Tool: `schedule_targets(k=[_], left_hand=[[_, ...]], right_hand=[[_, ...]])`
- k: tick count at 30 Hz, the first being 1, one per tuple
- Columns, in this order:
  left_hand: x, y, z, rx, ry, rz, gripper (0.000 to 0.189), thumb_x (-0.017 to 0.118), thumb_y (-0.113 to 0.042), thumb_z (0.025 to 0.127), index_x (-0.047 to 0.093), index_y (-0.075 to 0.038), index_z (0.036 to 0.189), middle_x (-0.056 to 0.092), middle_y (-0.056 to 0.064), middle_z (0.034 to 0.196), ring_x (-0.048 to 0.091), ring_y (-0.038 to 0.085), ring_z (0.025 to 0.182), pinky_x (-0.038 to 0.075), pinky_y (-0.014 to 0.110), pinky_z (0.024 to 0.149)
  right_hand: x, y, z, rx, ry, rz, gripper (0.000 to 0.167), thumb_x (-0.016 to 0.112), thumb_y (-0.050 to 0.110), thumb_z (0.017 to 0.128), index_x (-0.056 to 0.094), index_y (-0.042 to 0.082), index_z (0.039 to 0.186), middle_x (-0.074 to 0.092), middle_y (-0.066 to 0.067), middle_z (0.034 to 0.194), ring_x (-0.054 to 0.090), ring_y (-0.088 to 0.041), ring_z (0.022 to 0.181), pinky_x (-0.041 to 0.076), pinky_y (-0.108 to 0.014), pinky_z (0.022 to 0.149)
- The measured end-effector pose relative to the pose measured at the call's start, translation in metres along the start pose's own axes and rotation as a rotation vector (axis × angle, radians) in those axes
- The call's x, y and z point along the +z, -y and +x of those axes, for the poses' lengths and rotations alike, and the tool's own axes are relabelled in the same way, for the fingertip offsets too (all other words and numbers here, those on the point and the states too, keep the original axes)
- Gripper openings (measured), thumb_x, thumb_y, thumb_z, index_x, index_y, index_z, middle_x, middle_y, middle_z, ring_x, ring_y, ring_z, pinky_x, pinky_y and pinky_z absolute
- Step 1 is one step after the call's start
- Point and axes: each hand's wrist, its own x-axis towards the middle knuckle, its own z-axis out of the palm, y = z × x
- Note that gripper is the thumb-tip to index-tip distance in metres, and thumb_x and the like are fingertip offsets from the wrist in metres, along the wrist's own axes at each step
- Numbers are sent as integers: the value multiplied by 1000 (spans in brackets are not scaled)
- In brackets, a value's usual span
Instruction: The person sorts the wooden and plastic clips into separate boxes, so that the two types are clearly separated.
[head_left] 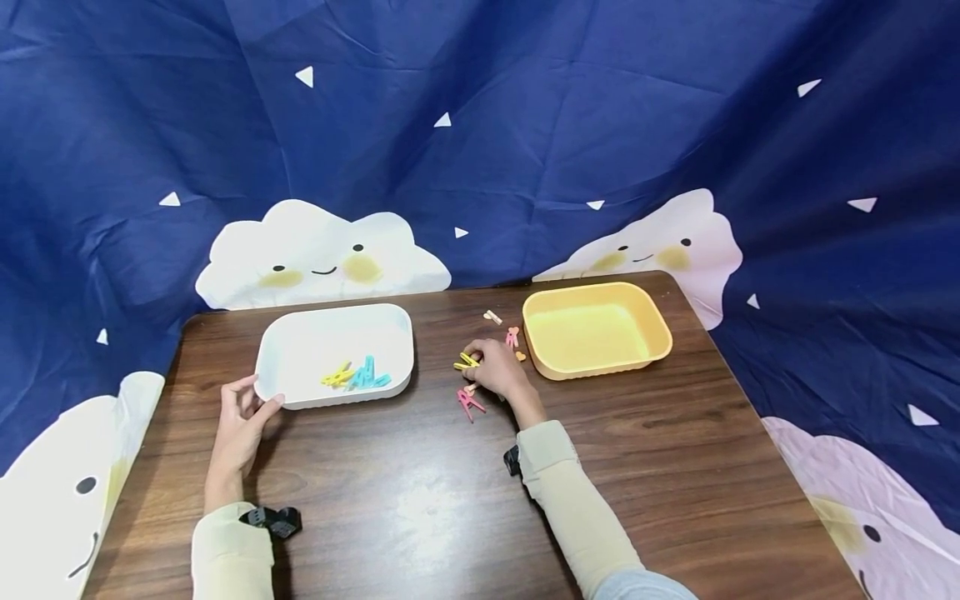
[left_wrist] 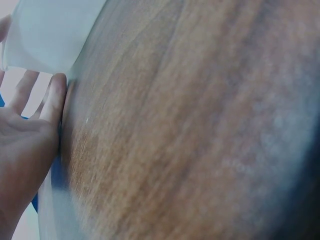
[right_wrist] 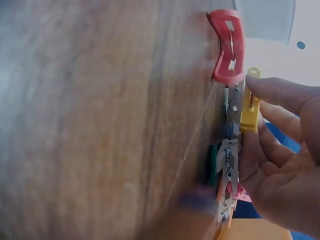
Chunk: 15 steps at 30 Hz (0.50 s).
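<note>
My left hand [head_left: 238,429] holds the near left corner of a white tray [head_left: 307,321], thumb at the front rim and fingers along the left side. In the left wrist view, its fingers [left_wrist: 53,97] reach up against the tray. Yellow clothespins [head_left: 339,375] and blue clothespins [head_left: 367,375] lie in the tray. My right hand [head_left: 498,368] pinches a yellow clothespin [right_wrist: 251,105] between thumb and fingers, close over the table. A pinkish-red clothespin [head_left: 469,403] stands just in front of it. Small decorated wooden clips [right_wrist: 228,160] lie beside and partly behind the hand.
A yellow tray [head_left: 596,368] with a bare bottom stands to the right of my right hand. Toward the back are a pale small clip [head_left: 492,317] and a pink clip [head_left: 512,337]. A blue curtain [head_left: 480,150] hangs behind the brown table [head_left: 390,500].
</note>
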Motion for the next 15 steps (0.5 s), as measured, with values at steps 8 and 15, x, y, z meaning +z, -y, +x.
schedule_targets(k=[8, 15], left_hand=[[0, 0, 1, -16, -2, 5, 55, 68, 8, 93, 39, -20, 130, 54, -7, 133, 50, 9, 121, 46, 12, 91], [-1, 1, 0, 8, 15, -10, 54, 66, 9, 93, 38, -19, 130, 57, -11, 130, 51, 8, 120, 46, 12, 91]], right_hand=[[-3, 2, -2, 18, -42, 74, 29, 85, 14, 81, 74, 9, 108, 67, -1, 90, 60, -14, 77, 49, -30, 71], [-2, 4, -3, 31, -65, 118, 28, 85, 14, 82, 74, 9, 107, 66, -1, 90, 58, -12, 73, 49, -29, 68]])
